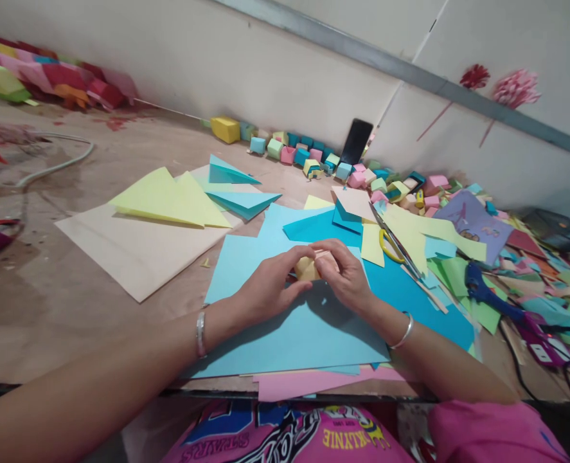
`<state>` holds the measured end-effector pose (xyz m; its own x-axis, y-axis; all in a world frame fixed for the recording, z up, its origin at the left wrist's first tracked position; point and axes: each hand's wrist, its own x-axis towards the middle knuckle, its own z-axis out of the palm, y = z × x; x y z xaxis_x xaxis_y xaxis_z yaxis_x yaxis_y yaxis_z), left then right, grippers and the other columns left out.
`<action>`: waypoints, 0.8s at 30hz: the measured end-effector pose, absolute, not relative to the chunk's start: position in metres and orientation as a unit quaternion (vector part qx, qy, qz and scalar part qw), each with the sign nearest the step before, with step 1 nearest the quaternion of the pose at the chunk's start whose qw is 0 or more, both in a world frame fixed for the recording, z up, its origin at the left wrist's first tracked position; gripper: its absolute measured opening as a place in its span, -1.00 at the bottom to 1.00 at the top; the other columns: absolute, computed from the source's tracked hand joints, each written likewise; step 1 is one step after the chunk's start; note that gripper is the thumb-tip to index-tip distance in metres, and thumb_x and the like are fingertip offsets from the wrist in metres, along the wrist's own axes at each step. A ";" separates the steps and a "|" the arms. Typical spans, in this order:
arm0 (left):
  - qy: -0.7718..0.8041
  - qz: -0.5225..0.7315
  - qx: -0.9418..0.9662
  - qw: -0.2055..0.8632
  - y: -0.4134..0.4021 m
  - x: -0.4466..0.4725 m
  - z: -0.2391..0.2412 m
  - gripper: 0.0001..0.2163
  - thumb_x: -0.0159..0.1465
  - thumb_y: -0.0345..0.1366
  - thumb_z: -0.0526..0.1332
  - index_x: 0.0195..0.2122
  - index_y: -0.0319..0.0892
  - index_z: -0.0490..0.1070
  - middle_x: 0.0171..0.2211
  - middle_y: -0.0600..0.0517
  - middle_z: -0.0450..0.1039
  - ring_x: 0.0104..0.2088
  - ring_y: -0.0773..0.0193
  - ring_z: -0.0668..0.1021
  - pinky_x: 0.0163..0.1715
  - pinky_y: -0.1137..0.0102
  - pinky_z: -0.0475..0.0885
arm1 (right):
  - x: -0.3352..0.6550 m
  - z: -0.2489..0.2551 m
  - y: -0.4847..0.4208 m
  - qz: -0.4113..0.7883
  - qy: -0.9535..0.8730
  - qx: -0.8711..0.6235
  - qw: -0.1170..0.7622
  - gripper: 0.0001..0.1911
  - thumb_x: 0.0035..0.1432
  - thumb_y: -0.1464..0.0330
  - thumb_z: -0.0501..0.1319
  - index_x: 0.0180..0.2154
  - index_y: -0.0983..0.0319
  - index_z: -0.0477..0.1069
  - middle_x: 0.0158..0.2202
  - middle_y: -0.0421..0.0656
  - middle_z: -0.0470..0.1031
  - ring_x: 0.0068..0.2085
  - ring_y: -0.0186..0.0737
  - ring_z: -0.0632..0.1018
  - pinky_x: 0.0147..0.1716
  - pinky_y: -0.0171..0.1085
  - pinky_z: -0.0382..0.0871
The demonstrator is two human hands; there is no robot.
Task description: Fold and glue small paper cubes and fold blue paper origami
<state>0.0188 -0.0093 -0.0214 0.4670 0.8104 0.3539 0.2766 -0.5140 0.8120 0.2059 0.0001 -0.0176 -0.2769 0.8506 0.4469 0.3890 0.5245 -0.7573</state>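
Both of my hands meet over a stack of light blue paper. Between them is a small folded paper piece, yellowish and pale peach, partly hidden by my fingers. My left hand has its fingers and thumb curled round the yellowish side. The fingers of my right hand press on the peach side. Just beyond my hands lie darker blue folded paper and a peach sheet. Scissors with a yellow handle rest to the right of them.
Folded yellow paper lies on a large peach sheet at left. Small paper boxes line the wall, with a phone leaning among them. At right are a blue glue gun, a purple power strip with cables, and paper scraps.
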 end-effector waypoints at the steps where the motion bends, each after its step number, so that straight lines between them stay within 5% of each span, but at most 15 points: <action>1: 0.347 0.382 0.781 0.351 -0.009 0.019 -0.022 -0.59 0.21 -0.41 0.26 0.08 -0.07 0.28 -0.05 -0.01 0.49 -0.20 0.29 0.57 -0.24 0.40 0.56 | 0.206 -0.018 0.000 0.270 -0.752 -0.409 0.441 -0.79 0.26 0.35 0.11 -0.11 0.09 0.45 -0.15 -0.15 0.49 -0.11 -0.22 0.49 -0.11 -0.14 0.38; 16: 0.351 0.368 0.765 0.395 -0.010 0.019 -0.024 -0.61 0.20 -0.40 0.26 0.05 -0.08 0.26 -0.12 0.00 0.51 -0.22 0.26 0.60 -0.22 0.35 0.57 | 0.206 -0.009 0.000 0.277 -0.759 -0.397 0.434 -0.84 0.22 0.42 0.10 -0.27 0.14 0.45 -0.28 -0.16 0.45 -0.22 -0.24 0.47 -0.22 -0.19 0.37; 24: 0.375 0.378 0.730 0.430 -0.014 0.023 -0.021 -0.59 0.16 -0.37 0.28 0.03 -0.10 0.23 -0.14 -0.04 0.50 -0.24 0.21 0.60 -0.25 0.29 0.56 | 0.206 -0.010 -0.003 0.224 -0.796 -0.399 0.396 -0.81 0.34 0.34 0.02 -0.13 0.16 0.38 -0.16 -0.11 0.44 -0.10 -0.20 0.45 -0.09 -0.16 0.35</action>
<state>0.0227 -0.0135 -0.0206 0.4339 0.8713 0.2291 0.2224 -0.3500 0.9100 0.2057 -0.0029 -0.0101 -0.3690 0.8124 0.4516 0.4573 0.5817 -0.6727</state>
